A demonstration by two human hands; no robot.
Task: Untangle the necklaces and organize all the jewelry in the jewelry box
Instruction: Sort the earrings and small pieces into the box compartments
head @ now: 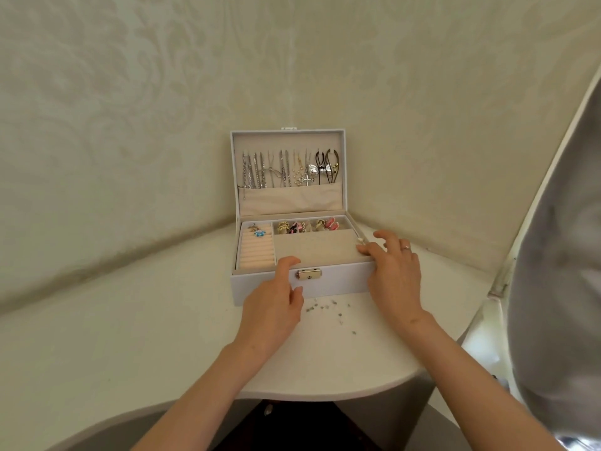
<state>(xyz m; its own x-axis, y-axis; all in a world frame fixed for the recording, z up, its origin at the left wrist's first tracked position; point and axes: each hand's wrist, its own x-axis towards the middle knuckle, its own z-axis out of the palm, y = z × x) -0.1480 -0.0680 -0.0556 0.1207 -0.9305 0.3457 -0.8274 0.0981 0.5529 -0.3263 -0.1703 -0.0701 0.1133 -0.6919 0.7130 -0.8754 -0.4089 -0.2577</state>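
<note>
White jewelry box [338,282] open on corner table [156,320], necklaces [283,170] hung separately in upright lid [286,138]; left hand [276,297] relaxed, thumb on front rim; right hand [393,271] spread loosely over right front corner, holding nothing; small grey bits [328,309] scattered just before box.

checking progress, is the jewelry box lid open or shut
Open: the lid stands upright behind the tray, with necklaces hanging inside it.

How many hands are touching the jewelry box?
2. The left hand rests on the front rim of the white rectangular jewelry box; the right hand touches its right corner.
</note>
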